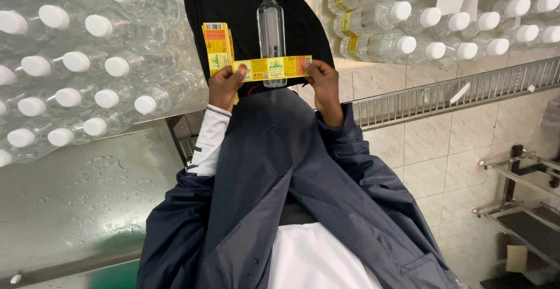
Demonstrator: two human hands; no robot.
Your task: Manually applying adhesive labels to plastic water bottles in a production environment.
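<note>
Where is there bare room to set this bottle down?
The wet metal counter below the capped bottles on the left is bare. The black cloth left of the bottle has a strip. Upper right is packed with labelled bottles.

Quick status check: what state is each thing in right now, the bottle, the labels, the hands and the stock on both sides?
Clear bottle: capped, unlabelled, lying on the black cloth.
Yellow label strip: stretched flat across the bottle.
Left hand: pinching the strip's left end.
Right hand: pinching its right end.
Label stack: beside the left hand.
Left bottles: capped, unlabelled.
Right bottles: capped, some labelled.
</note>
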